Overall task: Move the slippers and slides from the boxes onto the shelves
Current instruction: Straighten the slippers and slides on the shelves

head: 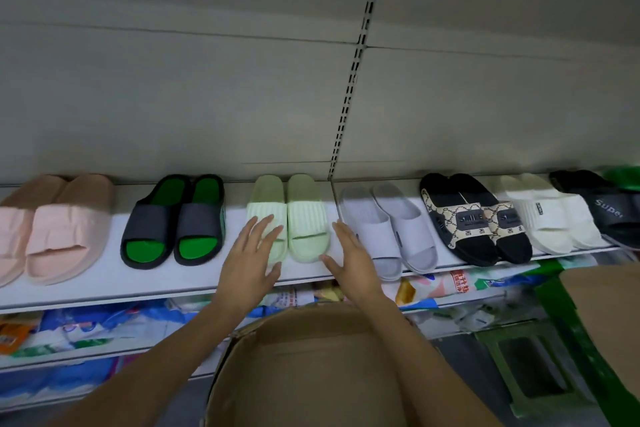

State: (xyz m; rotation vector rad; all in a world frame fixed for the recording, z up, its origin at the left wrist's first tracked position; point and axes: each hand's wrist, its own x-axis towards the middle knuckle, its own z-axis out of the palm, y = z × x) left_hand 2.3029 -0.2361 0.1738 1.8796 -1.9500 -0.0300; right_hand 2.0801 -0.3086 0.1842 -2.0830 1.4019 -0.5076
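Observation:
A pair of light green slides [298, 215] stands on the white shelf [104, 274], toes toward me. My left hand [251, 255] is open with straight fingers, lying against the left slide's toe end. Just right of the pair, my right hand [348, 258] is open too; whether it touches the right slide I cannot tell. Along the same shelf stand pink slides [59, 229], grey and green slides [176, 218], pale grey slides [391, 225], black patterned slides [474, 218], white slides [550, 215] and black slides [609, 208]. An open cardboard box [311, 367] sits below my arms.
A second cardboard box [602, 308] is at the right edge, above a green stool [526, 371]. Lower shelves hold packaged goods [86, 326]. The grey back panel with a slotted upright [349, 94] rises behind the shelf.

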